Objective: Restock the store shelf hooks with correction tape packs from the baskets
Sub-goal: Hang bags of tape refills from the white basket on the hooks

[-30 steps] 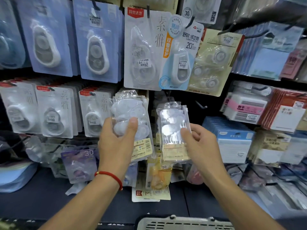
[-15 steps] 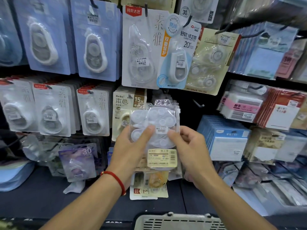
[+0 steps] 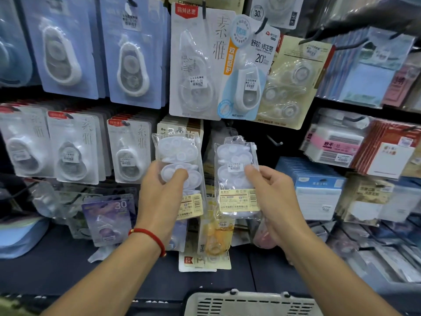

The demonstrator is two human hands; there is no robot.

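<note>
Your left hand [image 3: 159, 197] grips one clear pack of correction tapes [image 3: 180, 169] with the thumb curled over its front and the fingers behind, and your right hand [image 3: 273, 201] pinches a second pack [image 3: 237, 176] the same way, thumb on the blister just beside its price sticker. Both packs stand upright and apart in front of the middle row of the shelf, their hang holes at the top, close to level with the bare hook [image 3: 274, 142] that juts from the dark gap just right of them. The basket [image 3: 250, 303] sits below at the bottom edge, and you cannot see what is left in it. The risk from here looks like this: each pack is slick film held low on its body, so its top can flop backward as you reach, and the hole may miss the hook tip. With both hands full, you have nothing free to steady the hook or the hole. Threading two packs at once could crumple the film or tear a hole. The left pack overlaps the beige-carded packs [image 3: 180, 128] hanging behind it and could snag or knock them. Packs already lie loose on the shelf [image 3: 68, 270] below, so a dropped one would get mixed among them.
</note>
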